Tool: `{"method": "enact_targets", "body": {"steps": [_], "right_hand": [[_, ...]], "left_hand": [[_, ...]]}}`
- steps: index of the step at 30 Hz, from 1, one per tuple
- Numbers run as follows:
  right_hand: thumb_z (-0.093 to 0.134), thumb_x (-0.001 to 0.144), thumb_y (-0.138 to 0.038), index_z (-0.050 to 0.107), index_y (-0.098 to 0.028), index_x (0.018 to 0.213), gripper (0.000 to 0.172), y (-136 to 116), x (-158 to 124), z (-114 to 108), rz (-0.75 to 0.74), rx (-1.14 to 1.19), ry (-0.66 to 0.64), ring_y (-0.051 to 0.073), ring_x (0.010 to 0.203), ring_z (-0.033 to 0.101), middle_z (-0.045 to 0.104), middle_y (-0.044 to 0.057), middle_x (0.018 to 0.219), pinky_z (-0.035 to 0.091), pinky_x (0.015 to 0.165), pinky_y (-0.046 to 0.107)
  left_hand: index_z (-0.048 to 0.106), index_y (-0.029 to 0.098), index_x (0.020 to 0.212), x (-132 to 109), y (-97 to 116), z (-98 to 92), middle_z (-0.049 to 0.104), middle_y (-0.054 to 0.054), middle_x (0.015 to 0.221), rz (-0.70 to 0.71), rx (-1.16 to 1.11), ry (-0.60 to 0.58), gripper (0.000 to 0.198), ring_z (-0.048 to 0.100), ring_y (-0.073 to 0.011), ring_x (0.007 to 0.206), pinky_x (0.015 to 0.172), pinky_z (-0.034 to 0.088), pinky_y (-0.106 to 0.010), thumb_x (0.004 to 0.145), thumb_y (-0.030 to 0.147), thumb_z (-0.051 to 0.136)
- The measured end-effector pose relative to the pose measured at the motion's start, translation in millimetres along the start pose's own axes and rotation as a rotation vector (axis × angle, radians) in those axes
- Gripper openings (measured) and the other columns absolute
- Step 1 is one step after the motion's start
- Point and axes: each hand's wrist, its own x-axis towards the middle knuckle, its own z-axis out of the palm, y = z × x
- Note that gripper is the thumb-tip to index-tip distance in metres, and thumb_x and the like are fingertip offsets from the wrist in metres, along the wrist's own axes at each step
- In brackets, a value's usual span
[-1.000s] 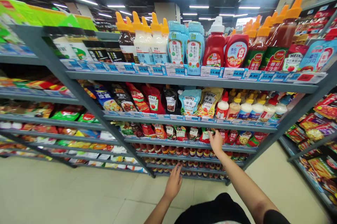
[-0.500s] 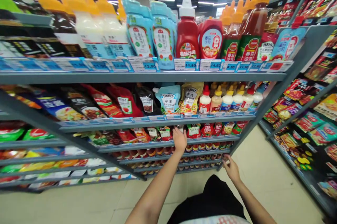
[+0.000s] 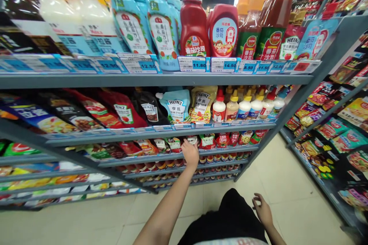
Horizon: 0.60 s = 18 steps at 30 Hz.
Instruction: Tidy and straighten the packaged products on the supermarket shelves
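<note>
My left hand (image 3: pixel 190 153) reaches into the third shelf (image 3: pixel 161 157) of a grey supermarket rack. Its fingers curl at the bottom of a small red and white sauce pouch (image 3: pixel 192 140) in a row of such pouches. My right hand (image 3: pixel 262 209) hangs low beside my dark trousers, over the floor, with its fingers loosely bent and nothing in it. On the shelf above stand Heinz pouches (image 3: pixel 176 107) and small squeeze bottles (image 3: pixel 244 107).
The top shelf carries ketchup bottles (image 3: pixel 193 18), light blue pouches (image 3: pixel 161 22) and orange-capped bottles, with price tags (image 3: pixel 195 64) along the edge. Jars fill the lower shelves. A second rack of snack bags (image 3: pixel 339 137) stands at right, with beige tiled floor (image 3: pixel 276 176) between.
My right hand left the third shelf and dropped to my side. My left hand rose from the low shelves to the pouches. The camera moved closer and to the right.
</note>
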Motion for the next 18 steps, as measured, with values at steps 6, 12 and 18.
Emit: {"method": "enact_targets", "body": {"steps": [6, 12, 18], "right_hand": [[0.047, 0.083, -0.048, 0.063, -0.023, 0.107, 0.038, -17, 32, 37, -0.197, 0.045, -0.122, 0.023, 0.057, 0.068, 0.072, 0.006, 0.095, 0.057, 0.064, 0.038], [0.055, 0.082, -0.041, 0.067, -0.024, 0.112, 0.037, -62, 58, 14, -0.372, 0.067, -0.16, 0.022, 0.057, 0.066, 0.073, 0.006, 0.102, 0.055, 0.064, 0.037], [0.054, 0.091, -0.046, 0.061, -0.021, 0.122, 0.041, -151, 126, -36, -0.436, 0.194, 0.072, 0.022, 0.076, 0.068, 0.067, 0.01, 0.119, 0.056, 0.075, 0.036]], "left_hand": [[0.014, -0.013, 0.149, -15, -8, -5.9, 0.044, -0.035, 0.133, 0.036, -0.122, -0.052, 0.071, 0.042, -0.0423, 0.128, 0.108, 0.034, -0.057, 0.1, 0.035, 0.031], [0.01, -0.001, 0.153, -47, -17, -11.6, 0.015, -0.029, 0.158, 0.039, -0.29, -0.205, 0.073, 0.017, -0.0377, 0.148, 0.118, 0.028, -0.049, 0.096, 0.033, 0.039], [0.034, 0.003, 0.147, -70, 8, -16.1, 0.02, -0.03, 0.157, 0.055, -0.371, -0.471, 0.065, 0.027, -0.0395, 0.145, 0.115, 0.033, -0.051, 0.091, 0.034, 0.048]]}}
